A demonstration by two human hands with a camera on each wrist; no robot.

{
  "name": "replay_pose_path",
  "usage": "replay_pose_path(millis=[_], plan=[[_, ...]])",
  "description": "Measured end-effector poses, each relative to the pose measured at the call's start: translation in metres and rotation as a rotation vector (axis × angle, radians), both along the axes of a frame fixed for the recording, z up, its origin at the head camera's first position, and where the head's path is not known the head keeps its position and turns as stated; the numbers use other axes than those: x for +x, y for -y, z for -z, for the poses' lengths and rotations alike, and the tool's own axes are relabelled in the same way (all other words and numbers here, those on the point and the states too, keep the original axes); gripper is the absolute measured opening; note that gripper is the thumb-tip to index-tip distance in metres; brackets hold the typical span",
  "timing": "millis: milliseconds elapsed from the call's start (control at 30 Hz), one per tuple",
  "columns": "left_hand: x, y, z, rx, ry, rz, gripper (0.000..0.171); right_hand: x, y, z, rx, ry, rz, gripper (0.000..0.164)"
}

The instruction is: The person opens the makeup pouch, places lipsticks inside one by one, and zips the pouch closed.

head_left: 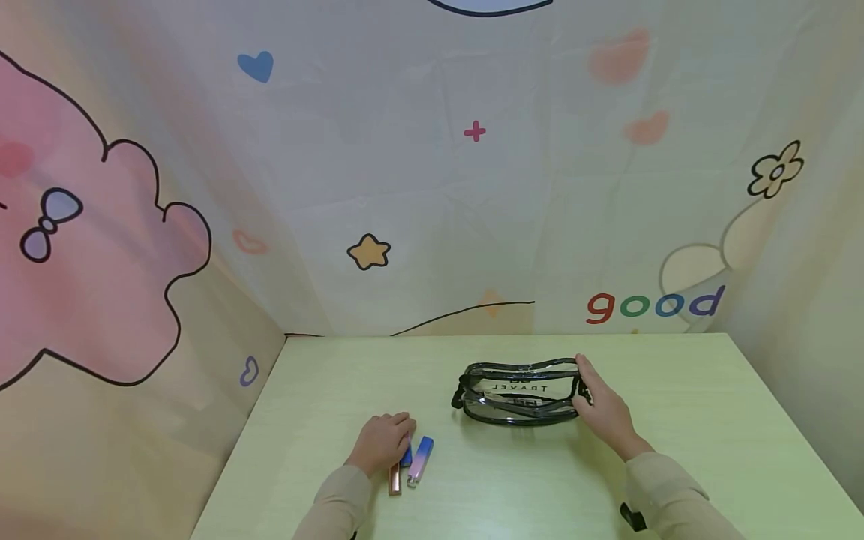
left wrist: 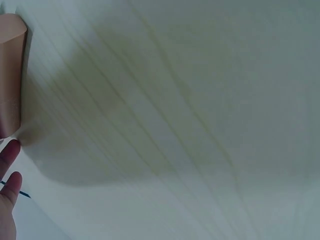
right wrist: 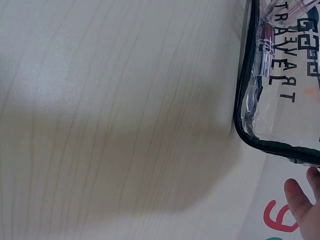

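Observation:
My left hand (head_left: 383, 441) is over a small group of slim cosmetic-like tubes. Beneath it, a rose-brown tube (head_left: 394, 480) and a blue one (head_left: 406, 457) are partly hidden. The fingertips (left wrist: 11, 150) appear close to an end of the brown tube (left wrist: 11, 80) in the left wrist view; whether they grip anything is hidden. A blue-to-pink tube (head_left: 421, 461) lies just right of that hand. My right hand (head_left: 606, 411) holds the right end of a clear, black-edged travel pouch (head_left: 520, 394). Inside the pouch, a small clear-and-dark-red tube (right wrist: 266, 50) shows.
Both hands work above a pale wood-grain table (head_left: 526, 487). A printed cloth backdrop (head_left: 432, 187) hangs behind the table and along its sides. Lettering reading "good" (head_left: 655, 305) is printed on it near the table's back edge.

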State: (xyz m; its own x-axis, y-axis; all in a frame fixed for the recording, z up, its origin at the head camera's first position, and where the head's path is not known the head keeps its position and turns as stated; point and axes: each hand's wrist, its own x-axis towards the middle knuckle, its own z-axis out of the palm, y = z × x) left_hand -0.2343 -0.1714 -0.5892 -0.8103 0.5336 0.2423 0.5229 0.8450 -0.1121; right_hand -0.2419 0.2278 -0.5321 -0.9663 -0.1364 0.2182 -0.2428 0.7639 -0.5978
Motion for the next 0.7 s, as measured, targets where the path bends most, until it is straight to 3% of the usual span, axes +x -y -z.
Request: replay_pose_path(millis=[333, 700], plan=[[0.0011, 0.0036, 0.0018, 0.018, 0.097, -0.044, 0.027, -0.0003, 0.0002, 0.0002, -0.001, -0.004, -0.001, 0.067], [0.0021, 0.0059, 0.0021, 0.002, 0.069, -0.035, 0.029, -0.0007, 0.0001, 0.0006, 0.005, -0.012, -0.002, 0.065]])
